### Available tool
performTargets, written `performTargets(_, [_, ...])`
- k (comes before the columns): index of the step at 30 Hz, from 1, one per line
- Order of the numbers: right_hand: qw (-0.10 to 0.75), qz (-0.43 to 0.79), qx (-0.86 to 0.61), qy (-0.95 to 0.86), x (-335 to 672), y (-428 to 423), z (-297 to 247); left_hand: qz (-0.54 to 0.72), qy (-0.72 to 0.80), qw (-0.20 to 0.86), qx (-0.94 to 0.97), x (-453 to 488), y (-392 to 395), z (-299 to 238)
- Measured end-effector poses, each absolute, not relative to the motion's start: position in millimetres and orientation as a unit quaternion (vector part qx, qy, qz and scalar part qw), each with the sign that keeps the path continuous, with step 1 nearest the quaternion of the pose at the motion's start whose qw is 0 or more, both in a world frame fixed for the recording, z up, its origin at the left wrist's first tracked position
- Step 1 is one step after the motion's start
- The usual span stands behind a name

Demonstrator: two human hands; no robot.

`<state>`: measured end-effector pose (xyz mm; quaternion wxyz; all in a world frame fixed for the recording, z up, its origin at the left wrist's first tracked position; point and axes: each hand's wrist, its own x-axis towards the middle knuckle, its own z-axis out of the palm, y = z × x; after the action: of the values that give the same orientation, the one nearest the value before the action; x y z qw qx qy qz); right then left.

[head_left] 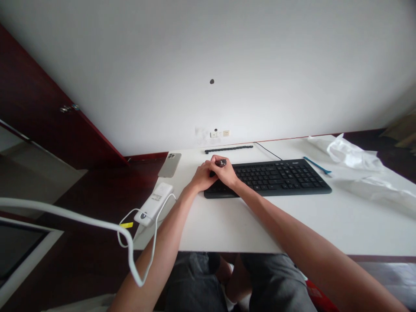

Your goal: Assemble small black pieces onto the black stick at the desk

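Observation:
A black keyboard lies on the white desk, its cable running off the back edge. Over the keyboard's left end, my right hand is closed around a dark tool with a shiny rounded end pointing up; its lower part is hidden. Pressed against it, my left hand has its fingers curled at the keyboard's left edge. Whether those fingers hold anything is hidden. Behind the keyboard sits a row of small black pieces, which look like keycaps. A thin blue stick-like tool rests by the keyboard's right end.
Left of my hands are a phone and a white power bank with a white cable looping up in front. Crumpled clear plastic bags lie on the right of the desk. Wall sockets sit behind.

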<state>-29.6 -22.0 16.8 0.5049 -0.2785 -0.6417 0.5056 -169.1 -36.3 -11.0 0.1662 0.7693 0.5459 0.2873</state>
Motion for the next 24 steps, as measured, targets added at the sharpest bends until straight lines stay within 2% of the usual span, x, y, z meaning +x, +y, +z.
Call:
performTargets(8, [0.526,0.506,-0.283,-0.622,-26.4,-7.7,7.0,0.281,0.524,0.138,0.792,-170.3,-30.6,-16.4])
performTargets(16, [0.508,0.491,-0.313,-0.635,-26.3,-12.9,13.1,0.335,0.511,0.18,0.771,-176.9,-33.8,-5.6])
performTargets(24, [0.521,0.521,-0.321,-0.595,-20.6,2.4,6.6,0.327,0.534,0.207,0.752,-197.7,-35.4,-4.1])
